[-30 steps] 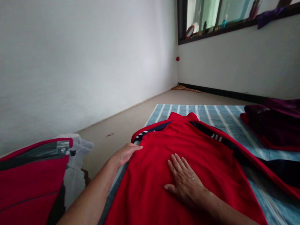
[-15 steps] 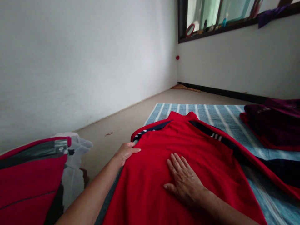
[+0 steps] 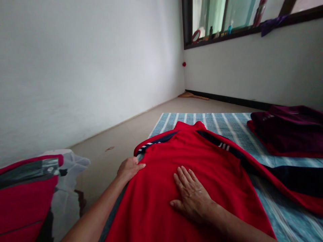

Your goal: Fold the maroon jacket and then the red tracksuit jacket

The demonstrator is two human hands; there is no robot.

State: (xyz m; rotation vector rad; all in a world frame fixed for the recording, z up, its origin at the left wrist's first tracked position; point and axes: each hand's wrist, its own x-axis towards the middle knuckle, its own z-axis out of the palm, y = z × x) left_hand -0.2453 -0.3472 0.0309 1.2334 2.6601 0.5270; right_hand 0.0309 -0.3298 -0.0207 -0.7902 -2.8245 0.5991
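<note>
A red jacket [image 3: 156,188] with navy, white-striped shoulders lies spread on a blue striped cloth [image 3: 234,131], its collar pointing away from me. My left hand [image 3: 129,169] pinches the jacket's left edge just below the sleeve, with the thumb on top and the other fingers curled underneath. Flat on the middle of the jacket rests my right hand [image 3: 189,193], fingers extended and thumb out to the side. The right sleeve reaches out toward the right edge of the view.
Folded dark purple and red clothes [image 3: 287,131] are stacked at the right. A pink and grey item [image 3: 25,201] and white plastic [image 3: 67,185] are at the lower left. A brush-like object [image 3: 193,95] lies in the far corner, beneath a window ledge [image 3: 227,36].
The camera view has turned slightly right, so everything appears shifted to the left. Both hands keep nearly the same places on the jacket.
</note>
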